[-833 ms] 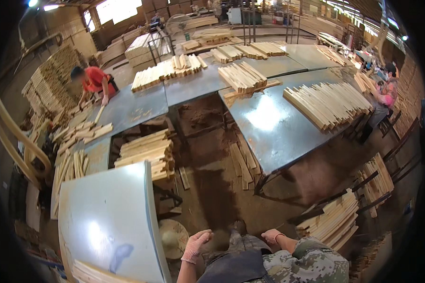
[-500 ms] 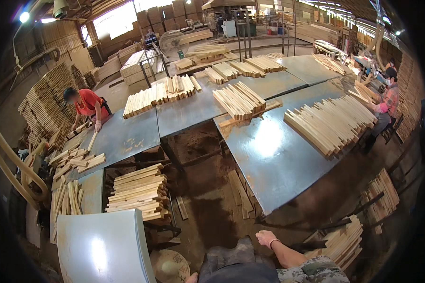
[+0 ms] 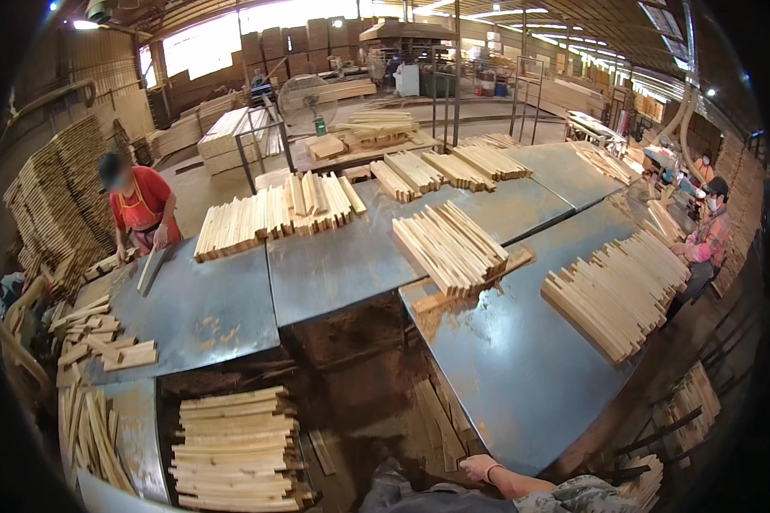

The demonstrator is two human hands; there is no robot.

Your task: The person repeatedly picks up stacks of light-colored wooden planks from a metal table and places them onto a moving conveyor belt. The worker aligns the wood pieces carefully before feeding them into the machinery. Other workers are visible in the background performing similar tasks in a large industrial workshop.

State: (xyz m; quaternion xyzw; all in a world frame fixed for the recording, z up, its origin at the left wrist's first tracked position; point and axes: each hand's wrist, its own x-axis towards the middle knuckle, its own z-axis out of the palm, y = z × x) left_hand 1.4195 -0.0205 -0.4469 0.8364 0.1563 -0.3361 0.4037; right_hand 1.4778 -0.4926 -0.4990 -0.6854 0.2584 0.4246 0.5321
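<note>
My right hand is beside the front corner of the near metal-topped table, at the lower edge of the view. Its fingers look loosely curled, with nothing visible in them. My left hand is out of view. Left of my legs, a stack of wooden strips lies in rows at low height. On the near table rest a wide row of wooden strips and a smaller bundle of strips, the latter partly over a loose board.
At the left, a person in red holds a wood piece at a metal table. A person in a plaid shirt sits at the right. Loose offcuts and boards on the floor lie around.
My view has moved forward and tilted up. The grey panel at lower left has mostly left the view, and my left hand is gone from it. The person in red stands more upright.
</note>
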